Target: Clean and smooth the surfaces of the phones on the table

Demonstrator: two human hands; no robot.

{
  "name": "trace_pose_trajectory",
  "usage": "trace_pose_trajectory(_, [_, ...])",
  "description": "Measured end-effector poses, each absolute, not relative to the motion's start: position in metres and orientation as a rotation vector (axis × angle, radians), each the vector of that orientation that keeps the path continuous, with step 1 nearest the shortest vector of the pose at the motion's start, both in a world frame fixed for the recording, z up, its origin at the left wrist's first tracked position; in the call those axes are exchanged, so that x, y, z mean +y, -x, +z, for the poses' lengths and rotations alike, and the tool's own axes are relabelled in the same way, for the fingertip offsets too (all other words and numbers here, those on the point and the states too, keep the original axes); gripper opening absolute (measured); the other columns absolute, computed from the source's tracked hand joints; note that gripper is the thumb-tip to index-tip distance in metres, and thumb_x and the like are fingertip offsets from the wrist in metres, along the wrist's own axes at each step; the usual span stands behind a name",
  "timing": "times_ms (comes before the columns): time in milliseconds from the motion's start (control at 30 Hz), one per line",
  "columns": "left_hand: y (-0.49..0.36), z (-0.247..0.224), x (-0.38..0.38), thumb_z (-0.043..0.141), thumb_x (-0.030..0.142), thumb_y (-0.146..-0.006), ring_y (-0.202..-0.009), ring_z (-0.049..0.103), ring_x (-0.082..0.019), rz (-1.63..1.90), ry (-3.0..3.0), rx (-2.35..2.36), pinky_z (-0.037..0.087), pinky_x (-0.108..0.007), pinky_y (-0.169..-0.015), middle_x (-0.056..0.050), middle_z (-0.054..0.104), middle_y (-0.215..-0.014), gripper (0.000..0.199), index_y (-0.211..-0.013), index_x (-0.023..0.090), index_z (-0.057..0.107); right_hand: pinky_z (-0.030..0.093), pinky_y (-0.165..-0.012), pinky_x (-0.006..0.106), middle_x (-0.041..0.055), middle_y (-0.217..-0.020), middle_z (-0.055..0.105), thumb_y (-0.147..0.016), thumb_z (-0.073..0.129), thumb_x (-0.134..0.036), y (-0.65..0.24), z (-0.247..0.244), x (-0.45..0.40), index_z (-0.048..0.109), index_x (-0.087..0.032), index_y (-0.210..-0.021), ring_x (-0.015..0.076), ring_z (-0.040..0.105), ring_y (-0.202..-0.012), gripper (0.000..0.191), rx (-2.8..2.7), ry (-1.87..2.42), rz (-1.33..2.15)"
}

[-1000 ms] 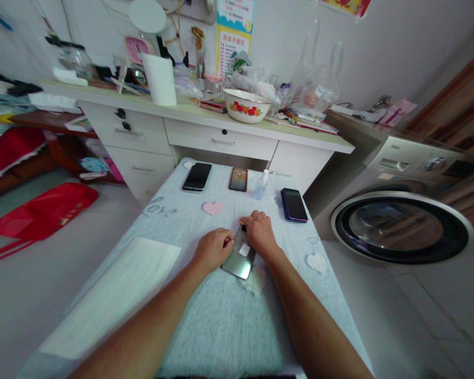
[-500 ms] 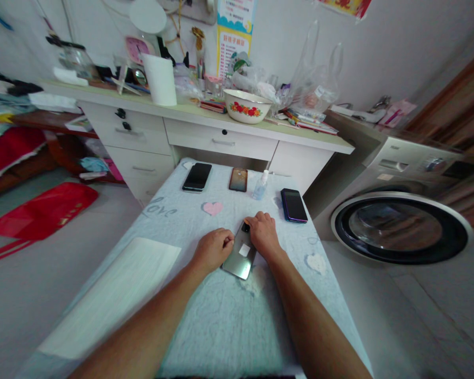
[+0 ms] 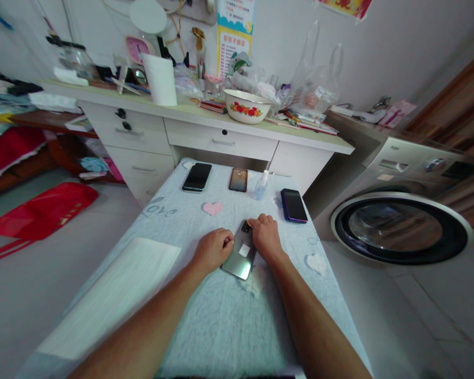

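Observation:
A silver-grey smartphone [image 3: 237, 259] lies face down on the cloth-covered table, tilted a little to the right. A small white sticker [image 3: 244, 250] is on its back, and the dark camera block sits at its far end. My left hand [image 3: 214, 247] is closed at the phone's left edge, thumb and finger pressed together there. At the far right corner, my right hand [image 3: 265, 234] is curled over the edge, its thumb by the camera block. The undersides of the right fingers are hidden.
Beyond my hands lie a black phone [image 3: 197, 177], a brown phone case [image 3: 238, 180], a clear spray bottle [image 3: 260, 187] and a purple-edged phone [image 3: 294, 205]. A white sheet [image 3: 114, 295] lies left. Behind stands a cluttered desk [image 3: 197, 126]; a washing machine [image 3: 398, 210] is right.
My right hand has shifted slightly right and nearer to me, its thumb moving off the top of the camera block. My left hand and the smartphone stay in place.

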State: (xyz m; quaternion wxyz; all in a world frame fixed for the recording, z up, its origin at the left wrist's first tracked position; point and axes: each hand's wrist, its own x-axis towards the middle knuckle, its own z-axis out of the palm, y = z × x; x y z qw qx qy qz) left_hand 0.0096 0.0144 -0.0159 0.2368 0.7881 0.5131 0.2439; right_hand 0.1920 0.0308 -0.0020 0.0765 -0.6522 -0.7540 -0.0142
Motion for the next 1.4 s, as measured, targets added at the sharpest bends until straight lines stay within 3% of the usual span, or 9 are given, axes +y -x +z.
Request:
trace_pose_trajectory(533, [-0.0093, -0.0169, 0.0154, 0.049, 0.016, -0.079, -0.07, 0.055, -0.014, 0.653, -2.167, 1.411, 0.037, -0.025, -0.065, 0.0, 0.059, -0.072, 0.013, -0.076, 0.019, 0.061, 0.03, -0.077, 0.031, 0.0076, -0.098, 0.056, -0.098, 0.039, -0.026, -0.1844, -0.0041, 0.0385, 0.067, -0.027, -0.109, 0.0217, 0.046, -0.092, 0.031, -2.306, 1.891, -0.016])
trace_pose_trajectory(767, [-0.0091, -0.0185, 0.0158, 0.049, 0.016, -0.079, -0.07, 0.055, -0.014, 0.66, -2.16, 1.415, 0.036, -0.025, -0.064, 0.0, 0.06, -0.072, 0.012, -0.076, 0.019, 0.061, 0.03, -0.078, 0.031, 0.0081, -0.097, 0.056, -0.1, 0.035, -0.035, -0.1824, -0.0036, 0.0386, 0.068, -0.027, -0.107, 0.0216, 0.045, -0.092, 0.035, -2.277, 1.919, -0.047])
trace_pose_trajectory(1400, [-0.0093, -0.0169, 0.0153, 0.049, 0.015, -0.079, -0.071, 0.055, -0.014, 0.662, -2.166, 1.4, 0.037, -0.025, -0.066, 0.0, 0.059, -0.072, 0.012, -0.076, 0.019, 0.061, 0.03, -0.077, 0.031, 0.0081, -0.098, 0.057, -0.1, 0.035, -0.032, -0.1886, -0.0058, 0.0354, 0.067, -0.029, -0.115, 0.0212, 0.046, -0.092, 0.035, -2.255, 1.953, -0.022])
